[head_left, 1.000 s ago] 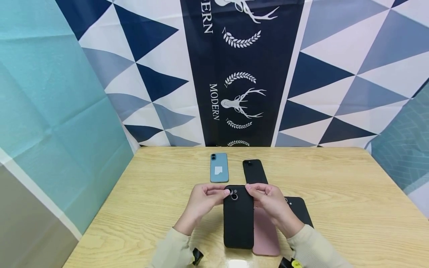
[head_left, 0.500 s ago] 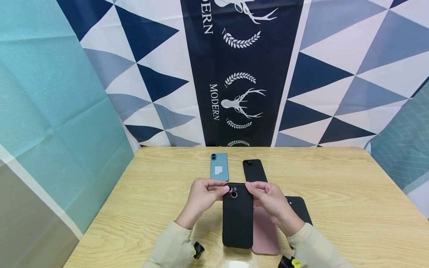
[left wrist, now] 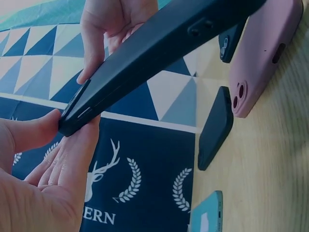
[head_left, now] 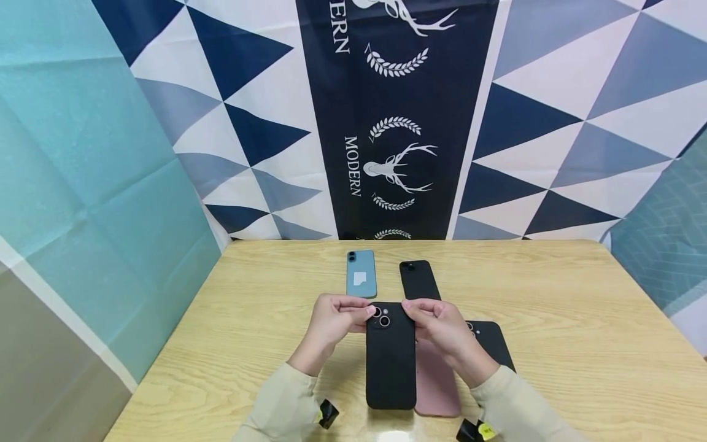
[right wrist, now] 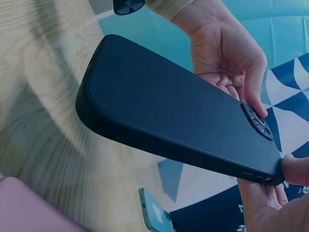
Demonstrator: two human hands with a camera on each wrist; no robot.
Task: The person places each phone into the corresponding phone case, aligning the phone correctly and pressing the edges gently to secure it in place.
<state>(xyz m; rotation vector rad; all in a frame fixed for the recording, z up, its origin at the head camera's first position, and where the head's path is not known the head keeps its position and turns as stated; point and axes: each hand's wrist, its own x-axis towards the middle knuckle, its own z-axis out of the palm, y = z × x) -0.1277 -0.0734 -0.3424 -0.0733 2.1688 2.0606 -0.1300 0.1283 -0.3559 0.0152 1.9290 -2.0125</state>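
Observation:
A phone in a black case (head_left: 391, 368) is held up over the table, its back and ringed camera lenses facing me in the head view. My left hand (head_left: 333, 322) pinches its upper left corner beside the lenses, thumb on the back. At the upper right corner my right hand (head_left: 442, 325) pinches it in the same way. The right wrist view shows the case (right wrist: 159, 101) slanting, its lower end nearest that camera and raised off the wood. The screen side is hidden.
A pink phone (head_left: 436, 380) lies partly behind the held one. One black phone (head_left: 494, 344) is half covered by the right forearm, another (head_left: 421, 281) lies farther back. A blue phone (head_left: 361, 275) with a white patch is at the back of the wooden table (head_left: 237, 307). Patterned cloth (head_left: 386, 123) hangs behind.
Both hands keep their pinch on the black phone. It has shifted very slightly up and left, with little other movement.

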